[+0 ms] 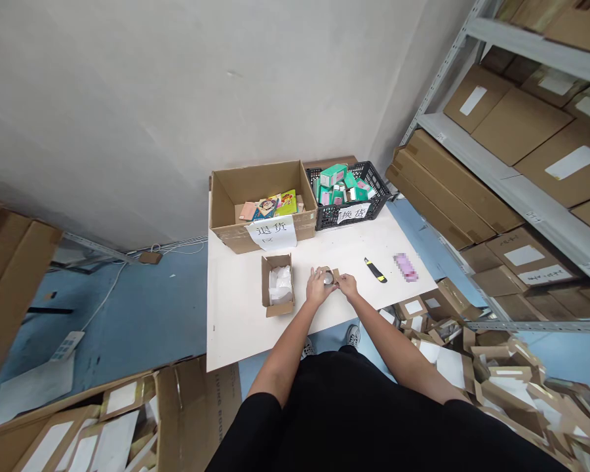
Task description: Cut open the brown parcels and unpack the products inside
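Note:
Over the white table (pixel 243 328), my left hand (pixel 316 286) is closed around a small round thing that looks like a roll of tape (pixel 328 278), brown at the edge and pale in the middle. My right hand (pixel 347 286) pinches a short brown strip (pixel 337 273) at the roll's right side. To the left of my hands stands a small open carton (pixel 266 288) with white wrapping (pixel 280 283) inside; its near flap is folded out. A black and yellow utility knife (pixel 375 270) lies to the right.
At the back of the table stand a large carton (pixel 226 229) holding booklets and a black crate (pixel 382 190) of green boxes. A blurred pink item (pixel 406 267) lies at the right. Shelves (pixel 501 177) of cartons rise at right; opened cartons (pixel 516 387) cover the floor below.

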A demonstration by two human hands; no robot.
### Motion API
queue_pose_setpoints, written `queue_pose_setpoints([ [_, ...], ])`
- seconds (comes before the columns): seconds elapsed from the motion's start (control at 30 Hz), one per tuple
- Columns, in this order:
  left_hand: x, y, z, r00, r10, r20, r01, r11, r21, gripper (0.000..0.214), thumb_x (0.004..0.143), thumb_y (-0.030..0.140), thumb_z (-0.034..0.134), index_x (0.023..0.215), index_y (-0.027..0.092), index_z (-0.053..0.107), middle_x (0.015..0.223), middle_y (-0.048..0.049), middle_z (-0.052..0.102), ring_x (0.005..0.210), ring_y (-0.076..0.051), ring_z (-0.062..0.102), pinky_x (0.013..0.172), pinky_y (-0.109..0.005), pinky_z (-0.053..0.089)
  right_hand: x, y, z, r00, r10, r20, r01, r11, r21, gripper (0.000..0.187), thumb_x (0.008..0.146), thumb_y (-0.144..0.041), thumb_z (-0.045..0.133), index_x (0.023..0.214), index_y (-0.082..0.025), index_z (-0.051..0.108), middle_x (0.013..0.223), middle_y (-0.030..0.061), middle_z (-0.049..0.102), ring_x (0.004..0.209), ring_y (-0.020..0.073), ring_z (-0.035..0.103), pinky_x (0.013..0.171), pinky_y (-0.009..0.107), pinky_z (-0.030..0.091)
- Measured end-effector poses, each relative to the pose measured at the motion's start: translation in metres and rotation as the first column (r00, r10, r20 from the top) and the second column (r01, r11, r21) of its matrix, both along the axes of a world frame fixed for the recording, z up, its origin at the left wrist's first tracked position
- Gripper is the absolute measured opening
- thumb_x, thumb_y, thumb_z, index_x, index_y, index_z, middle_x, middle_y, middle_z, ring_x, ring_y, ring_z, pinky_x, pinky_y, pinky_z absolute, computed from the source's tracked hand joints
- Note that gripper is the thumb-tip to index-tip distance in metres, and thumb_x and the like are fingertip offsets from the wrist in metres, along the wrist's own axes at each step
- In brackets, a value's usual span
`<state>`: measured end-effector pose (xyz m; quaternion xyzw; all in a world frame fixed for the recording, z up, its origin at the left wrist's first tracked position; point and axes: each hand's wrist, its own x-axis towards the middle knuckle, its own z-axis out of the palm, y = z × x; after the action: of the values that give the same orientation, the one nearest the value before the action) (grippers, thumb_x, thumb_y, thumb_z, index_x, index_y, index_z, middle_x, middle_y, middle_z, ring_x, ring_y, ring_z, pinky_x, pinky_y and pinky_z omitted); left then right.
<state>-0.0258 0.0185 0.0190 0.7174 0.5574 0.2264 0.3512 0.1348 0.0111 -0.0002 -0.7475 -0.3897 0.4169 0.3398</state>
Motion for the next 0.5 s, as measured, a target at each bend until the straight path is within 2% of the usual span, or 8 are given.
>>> queue_pose_setpoints([
  [0.03,-0.002,-0.001,-0.005,1.0,0.004,0.023,-0.004,1.0,0.002,0.08,0.08,0.044,0.088,0.15,0.019,0.057,0.165,-0.0183,0.049,0.161,-0.041,0.031,0.128,-0.055,0.035,0.001,0.0,0.0,1.0,0.007,0.006,-0.007,1.0,0.009,0.03,0.082,-0.048,0.067,0.064,-0.024,0.061,0.062,0.0032,0.071,0.068,0.0201,0.072,0.061,0.025,0.055],
  [0.1,-0.009,0.002,-0.014,0.989,0.116,0.095,-0.114,0.993,-0.021,0.068,0.092,0.046,0.075,0.151,0.018,0.056,0.166,-0.0181,0.049,0.158,-0.036,0.038,0.128,-0.05,0.036,0.002,0.001,0.0,1.0,0.001,-0.013,-0.001,1.0,0.009,0.03,0.082,-0.048,0.067,0.066,-0.024,0.06,0.066,0.0034,0.072,0.07,0.0196,0.073,0.062,0.025,0.056],
  [0.17,-0.016,0.01,-0.019,0.951,0.274,0.142,-0.259,0.959,-0.118,0.051,0.102,0.041,0.057,0.148,0.018,0.058,0.157,-0.0174,0.058,0.149,-0.031,0.052,0.124,-0.046,0.041,0.0,0.001,0.0,0.999,-0.022,-0.048,0.022,1.0,-0.007,0.028,0.084,-0.047,0.067,0.069,-0.024,0.06,0.071,0.0036,0.072,0.071,0.0192,0.073,0.064,0.026,0.058],
  [0.23,-0.02,0.02,-0.023,0.925,0.35,0.147,-0.312,0.922,-0.23,0.041,0.102,0.035,0.054,0.139,0.019,0.064,0.142,-0.0156,0.07,0.133,-0.028,0.065,0.116,-0.043,0.048,-0.002,0.001,0.0,0.997,-0.033,-0.072,0.033,0.999,-0.003,0.023,0.085,-0.046,0.065,0.078,-0.024,0.062,0.077,0.0033,0.073,0.072,0.0194,0.073,0.065,0.028,0.059],
  [0.3,-0.02,0.029,-0.025,0.935,0.32,0.156,-0.267,0.92,-0.286,0.038,0.095,0.028,0.064,0.131,0.019,0.068,0.13,-0.0121,0.076,0.122,-0.027,0.071,0.109,-0.04,0.053,-0.005,-0.001,-0.001,0.998,-0.002,-0.056,0.005,0.999,0.047,0.02,0.086,-0.042,0.064,0.095,-0.024,0.066,0.086,0.0026,0.075,0.075,0.0198,0.073,0.069,0.031,0.061],
  [0.37,-0.016,0.034,-0.025,0.943,0.285,0.173,-0.226,0.928,-0.297,0.042,0.088,0.022,0.07,0.13,0.021,0.069,0.128,-0.0088,0.077,0.119,-0.025,0.072,0.106,-0.038,0.054,-0.007,-0.003,-0.003,0.997,0.074,0.006,-0.074,0.989,0.125,0.028,0.084,-0.037,0.065,0.11,-0.026,0.066,0.1,0.0032,0.076,0.084,0.0207,0.074,0.077,0.034,0.062],
  [0.5,-0.011,0.034,-0.021,0.944,0.281,0.175,-0.225,0.933,-0.282,0.055,0.084,0.017,0.071,0.139,0.022,0.063,0.139,-0.0092,0.073,0.126,-0.024,0.068,0.107,-0.037,0.053,-0.008,-0.007,-0.008,0.967,0.198,0.16,-0.229,0.952,0.205,0.036,0.081,-0.028,0.065,0.117,-0.025,0.068,0.12,0.0077,0.073,0.105,0.0236,0.071,0.093,0.04,0.061],
])
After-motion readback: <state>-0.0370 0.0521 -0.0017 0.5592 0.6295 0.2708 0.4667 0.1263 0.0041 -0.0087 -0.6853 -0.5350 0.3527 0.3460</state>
